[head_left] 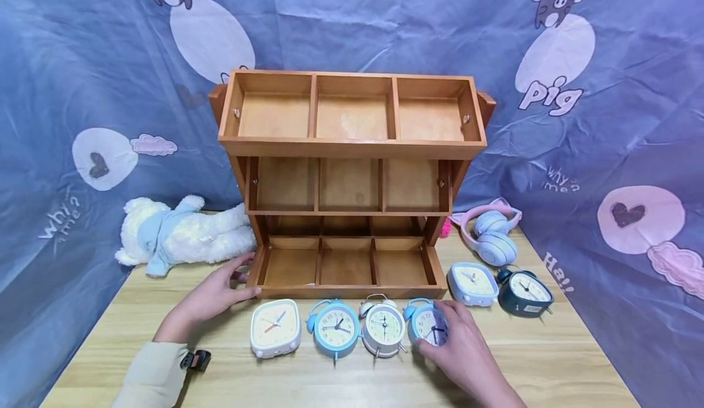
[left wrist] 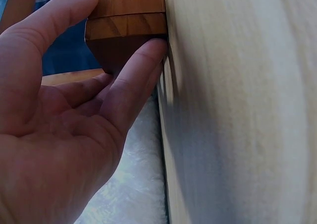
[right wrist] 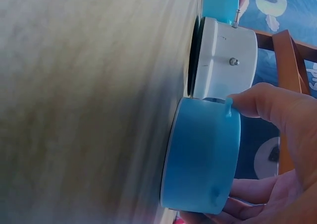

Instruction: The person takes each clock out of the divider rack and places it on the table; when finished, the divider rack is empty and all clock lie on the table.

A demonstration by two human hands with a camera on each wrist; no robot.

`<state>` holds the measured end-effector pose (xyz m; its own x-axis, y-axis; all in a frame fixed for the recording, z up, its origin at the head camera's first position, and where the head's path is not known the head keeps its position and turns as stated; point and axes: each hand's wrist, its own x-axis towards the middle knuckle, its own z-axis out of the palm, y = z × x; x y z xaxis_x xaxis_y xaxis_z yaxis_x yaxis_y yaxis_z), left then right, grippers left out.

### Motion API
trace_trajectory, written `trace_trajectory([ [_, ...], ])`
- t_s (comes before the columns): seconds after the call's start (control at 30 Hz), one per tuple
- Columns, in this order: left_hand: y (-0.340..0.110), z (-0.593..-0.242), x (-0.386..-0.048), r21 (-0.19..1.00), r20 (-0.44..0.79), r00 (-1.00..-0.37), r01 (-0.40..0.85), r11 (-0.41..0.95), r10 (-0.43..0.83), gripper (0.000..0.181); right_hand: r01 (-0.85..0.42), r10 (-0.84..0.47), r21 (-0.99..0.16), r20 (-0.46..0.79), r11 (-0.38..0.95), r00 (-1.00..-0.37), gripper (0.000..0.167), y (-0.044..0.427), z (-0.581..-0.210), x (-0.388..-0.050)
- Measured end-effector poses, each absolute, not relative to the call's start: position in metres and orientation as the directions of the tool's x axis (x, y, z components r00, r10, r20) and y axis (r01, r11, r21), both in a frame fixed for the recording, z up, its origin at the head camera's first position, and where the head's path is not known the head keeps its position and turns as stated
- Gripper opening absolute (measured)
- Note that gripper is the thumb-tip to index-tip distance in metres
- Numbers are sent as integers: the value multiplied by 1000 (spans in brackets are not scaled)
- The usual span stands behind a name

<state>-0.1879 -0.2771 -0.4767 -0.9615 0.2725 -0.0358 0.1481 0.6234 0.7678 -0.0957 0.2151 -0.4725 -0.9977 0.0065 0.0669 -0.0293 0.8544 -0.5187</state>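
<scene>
A brown wooden tiered organizer (head_left: pixel 352 148) stands opened out, its compartments holding nothing. My left hand (head_left: pixel 222 286) holds its lower left corner; in the left wrist view thumb and fingers (left wrist: pixel 133 80) span the wooden end (left wrist: pixel 126 28). In front, my right hand (head_left: pixel 464 347) grips a blue alarm clock (head_left: pixel 429 327) around its rim, its dial facing up and partly covered. The right wrist view shows that clock's blue side (right wrist: pixel 200 154) close to the table. Left of it lie a white twin-bell clock (head_left: pixel 384 330), another blue alarm clock (head_left: pixel 335 328) and a white square clock (head_left: pixel 276 327).
A white plush bear (head_left: pixel 189 234) in a light blue top lies left of the organizer. To the right are cat-ear headphones (head_left: pixel 492 234), a light blue square clock (head_left: pixel 473 283) and a dark green alarm clock (head_left: pixel 526 292). A patterned blue cloth (head_left: pixel 352 17) hangs behind the wooden table (head_left: pixel 297 383).
</scene>
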Motion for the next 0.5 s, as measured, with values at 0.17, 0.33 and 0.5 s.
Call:
trace_trajectory([
  [0.17,-276,-477,-188,782,-46,-960,137,608,276,93,-28,5,-523,63,852,-998,91,219,-472,-94],
  [0.33,-276,-478,-187,773,-49,-957,145,617,286,93,-39,3,-522,79,852,-997,90,220,-475,-89],
  [0.5,-278,-477,-187,770,-36,-959,152,619,280,92,-80,-10,-525,136,847,-991,88,220,-475,-90],
])
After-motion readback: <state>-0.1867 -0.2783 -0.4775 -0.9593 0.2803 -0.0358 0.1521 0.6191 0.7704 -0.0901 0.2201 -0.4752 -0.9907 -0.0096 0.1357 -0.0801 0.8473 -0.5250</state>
